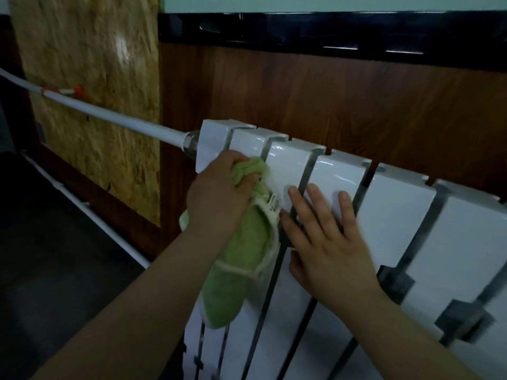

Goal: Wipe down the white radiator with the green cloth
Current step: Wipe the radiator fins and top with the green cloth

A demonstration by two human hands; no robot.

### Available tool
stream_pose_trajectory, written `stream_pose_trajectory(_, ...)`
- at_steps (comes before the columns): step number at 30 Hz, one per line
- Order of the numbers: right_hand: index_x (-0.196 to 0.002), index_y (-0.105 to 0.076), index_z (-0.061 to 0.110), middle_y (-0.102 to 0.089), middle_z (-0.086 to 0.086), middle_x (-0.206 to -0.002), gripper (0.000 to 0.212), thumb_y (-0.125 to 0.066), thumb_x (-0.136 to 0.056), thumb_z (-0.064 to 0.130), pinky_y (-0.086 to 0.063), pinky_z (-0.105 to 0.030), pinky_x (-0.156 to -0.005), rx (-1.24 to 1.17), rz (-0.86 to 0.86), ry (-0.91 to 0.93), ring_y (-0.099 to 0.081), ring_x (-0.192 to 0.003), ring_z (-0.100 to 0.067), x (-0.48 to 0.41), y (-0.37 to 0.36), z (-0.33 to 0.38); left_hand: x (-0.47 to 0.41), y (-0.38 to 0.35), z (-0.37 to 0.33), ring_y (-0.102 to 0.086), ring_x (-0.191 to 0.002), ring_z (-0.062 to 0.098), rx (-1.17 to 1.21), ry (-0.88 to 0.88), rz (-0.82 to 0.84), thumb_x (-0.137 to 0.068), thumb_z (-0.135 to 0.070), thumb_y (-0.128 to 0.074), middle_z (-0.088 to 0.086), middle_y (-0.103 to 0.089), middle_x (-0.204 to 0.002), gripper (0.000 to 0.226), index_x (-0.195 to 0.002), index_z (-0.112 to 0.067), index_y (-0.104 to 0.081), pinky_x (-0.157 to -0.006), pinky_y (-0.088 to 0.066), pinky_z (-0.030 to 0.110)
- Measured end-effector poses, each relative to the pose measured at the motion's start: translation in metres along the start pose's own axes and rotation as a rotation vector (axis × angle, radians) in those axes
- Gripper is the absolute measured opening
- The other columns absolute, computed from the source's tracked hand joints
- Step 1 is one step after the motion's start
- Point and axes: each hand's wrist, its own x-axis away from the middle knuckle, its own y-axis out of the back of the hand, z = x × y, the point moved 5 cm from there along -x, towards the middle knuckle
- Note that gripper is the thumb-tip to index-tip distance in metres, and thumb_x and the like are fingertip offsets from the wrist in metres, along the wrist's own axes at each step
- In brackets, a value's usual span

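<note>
A white sectional radiator (395, 212) runs from the centre to the lower right, mounted on a brown wooden wall. My left hand (216, 190) grips a bunched green cloth (241, 259) against the front of the radiator's leftmost sections, near the top. Most of the cloth hangs down below the hand, with a white label showing at its edge. My right hand (326, 237) lies flat with straight, spread fingers on the front of the third and fourth sections, just right of the cloth.
A white pipe (109, 116) runs from the upper left into the radiator's left end through a metal fitting (190, 145). A second white pipe (90, 215) runs lower along the wall. An OSB panel (90, 91) covers the wall at left. The dark floor (55, 270) lies below.
</note>
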Motion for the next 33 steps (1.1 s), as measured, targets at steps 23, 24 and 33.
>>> stream_pose_trajectory(23,-0.124,-0.054,0.011,-0.044,-0.017,-0.139,0.053,-0.035,-0.082,0.036,-0.004,-0.052,-0.109,0.026,-0.016,-0.021,-0.026,-0.130,-0.035,-0.001,-0.005,0.001,0.019,-0.036,0.040,-0.055,-0.059,0.002,0.287,0.453,0.431,-0.091,-0.011,-0.054,-0.005,-0.056,-0.071,0.013,-0.085,-0.018,-0.062,-0.054,-0.044,0.004)
stream_pose_trajectory(24,-0.125,-0.054,0.011,-0.043,-0.016,-0.139,0.053,-0.036,-0.082,0.037,-0.003,-0.051,-0.110,0.026,-0.015,-0.022,-0.026,-0.130,-0.035,-0.001,-0.005,0.001,0.025,-0.035,0.043,-0.057,-0.055,0.000,0.460,0.594,0.366,-0.089,-0.011,-0.057,-0.006,-0.057,-0.070,0.009,-0.091,-0.018,-0.062,-0.051,-0.044,0.004)
stream_pose_trajectory(33,-0.126,-0.051,0.011,-0.041,-0.017,-0.140,0.056,-0.037,-0.081,0.040,0.000,-0.051,-0.110,0.023,-0.003,-0.011,-0.024,-0.131,-0.036,0.000,-0.005,0.001,0.046,-0.045,0.036,-0.066,-0.061,0.009,0.840,0.671,0.271,-0.083,-0.007,-0.063,-0.002,-0.069,-0.067,0.018,-0.075,-0.023,-0.064,-0.059,-0.054,0.018)
